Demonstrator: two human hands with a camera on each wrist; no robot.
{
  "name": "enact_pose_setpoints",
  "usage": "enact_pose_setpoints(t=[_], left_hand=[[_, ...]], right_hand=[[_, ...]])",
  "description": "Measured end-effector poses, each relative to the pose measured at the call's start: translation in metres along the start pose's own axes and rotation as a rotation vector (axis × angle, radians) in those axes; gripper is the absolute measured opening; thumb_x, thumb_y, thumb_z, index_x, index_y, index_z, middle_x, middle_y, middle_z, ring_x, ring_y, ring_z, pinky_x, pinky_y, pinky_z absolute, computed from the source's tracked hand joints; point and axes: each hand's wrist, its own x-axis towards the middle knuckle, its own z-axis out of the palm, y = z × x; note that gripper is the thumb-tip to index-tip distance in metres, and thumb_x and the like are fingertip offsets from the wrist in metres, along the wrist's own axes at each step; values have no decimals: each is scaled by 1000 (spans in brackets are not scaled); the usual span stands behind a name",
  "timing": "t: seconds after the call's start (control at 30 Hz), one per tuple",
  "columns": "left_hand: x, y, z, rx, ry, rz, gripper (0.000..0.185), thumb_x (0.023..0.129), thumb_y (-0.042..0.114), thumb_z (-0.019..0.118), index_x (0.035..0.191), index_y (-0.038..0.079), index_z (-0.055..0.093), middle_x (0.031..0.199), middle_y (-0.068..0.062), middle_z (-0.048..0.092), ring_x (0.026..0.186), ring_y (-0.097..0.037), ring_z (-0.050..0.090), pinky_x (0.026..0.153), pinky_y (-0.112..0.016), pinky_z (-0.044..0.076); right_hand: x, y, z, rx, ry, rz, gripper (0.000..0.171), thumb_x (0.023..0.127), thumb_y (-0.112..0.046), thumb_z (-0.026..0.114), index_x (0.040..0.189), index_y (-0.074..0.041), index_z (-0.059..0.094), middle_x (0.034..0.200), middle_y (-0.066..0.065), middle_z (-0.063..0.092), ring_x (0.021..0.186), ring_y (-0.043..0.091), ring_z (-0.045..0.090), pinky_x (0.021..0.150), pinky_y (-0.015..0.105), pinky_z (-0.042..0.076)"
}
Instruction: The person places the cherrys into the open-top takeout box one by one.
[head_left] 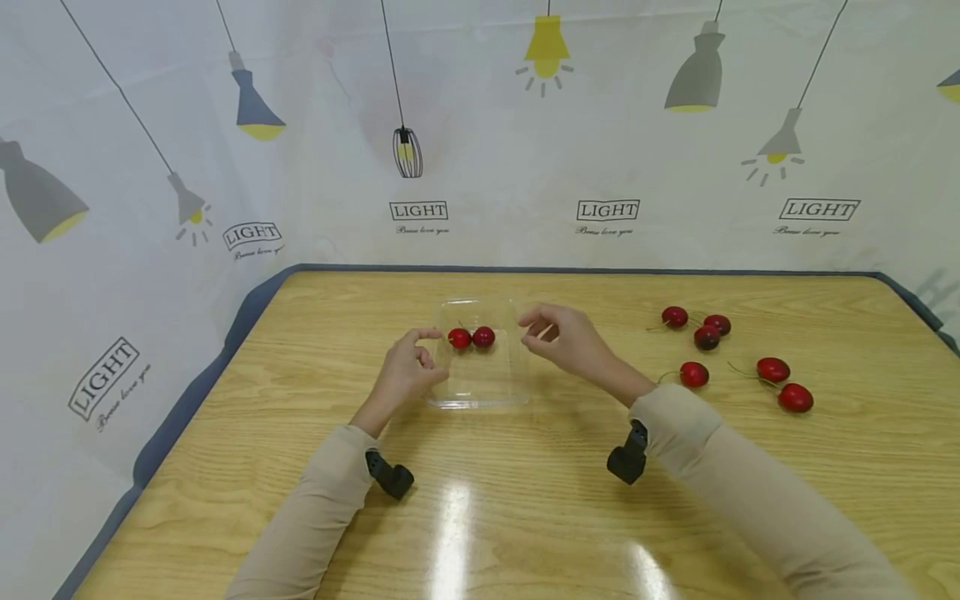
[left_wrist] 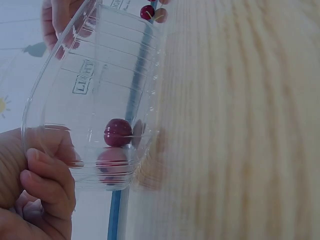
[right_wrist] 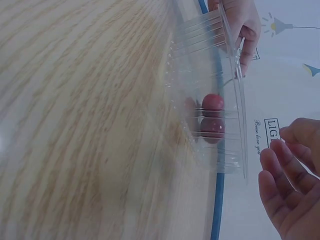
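A clear plastic container (head_left: 480, 385) stands upright on the table with two red cherries (head_left: 483, 337) inside, towards its back left. At the container's left rim, my left hand (head_left: 405, 367) holds on with curled fingers and thumb; part of it shows through the clear wall in the left wrist view. My right hand (head_left: 566, 337) is beside the right rim, its fingers loosely bent and nothing between them. The right wrist view shows a gap between this hand (right_wrist: 295, 175) and the container (right_wrist: 232, 145).
Several loose cherries with stems lie on the wooden table (head_left: 525, 517) to the right: a group at the back (head_left: 706, 337), a single cherry (head_left: 693, 374) and a pair (head_left: 795, 397) nearer. A printed cloth (head_left: 502, 167) stands behind the table and along its left.
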Motion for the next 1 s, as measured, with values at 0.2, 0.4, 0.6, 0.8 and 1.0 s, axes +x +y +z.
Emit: enact_pose_setpoints(t=[0.2,0.4,0.6,0.8,1.0], left_hand=[[0,-2,-1,2,7,-7,54,71,0,64,122,5,45,59,-3,44,45,-11,36,43,-23,32],[0,-2,-1,-8,1,-9,54,71,0,64,122,5,45,60,-3,44,46,-11,37,43,-23,33],[-3,0,-2,-8,16,33,51,70,-2,62,118,3,46,59,-3,44,46,-11,37,43,-23,32],[0,-1,0,-10,8,-4,55,70,0,64,122,4,45,60,-3,44,46,-11,36,44,-23,32],[2,-2,1,2,10,-19,55,70,-1,64,122,5,46,60,-2,44,46,-11,37,44,-23,32]], right_hand=[[-6,1,-4,11,2,-6,19,82,-6,60,100,0,61,86,10,61,75,21,58,67,32,48],[-12,8,-7,8,10,-17,18,81,-5,60,99,1,60,85,10,61,76,21,57,67,32,48],[-19,17,-11,-17,-2,-1,20,81,-5,61,99,2,60,84,9,61,75,20,57,68,33,48],[-26,23,-17,-44,-6,25,20,82,-6,60,100,1,60,85,9,61,76,21,56,69,34,47],[-36,31,-25,-61,-5,45,22,82,-8,60,101,1,60,86,8,61,76,21,57,69,34,48]])
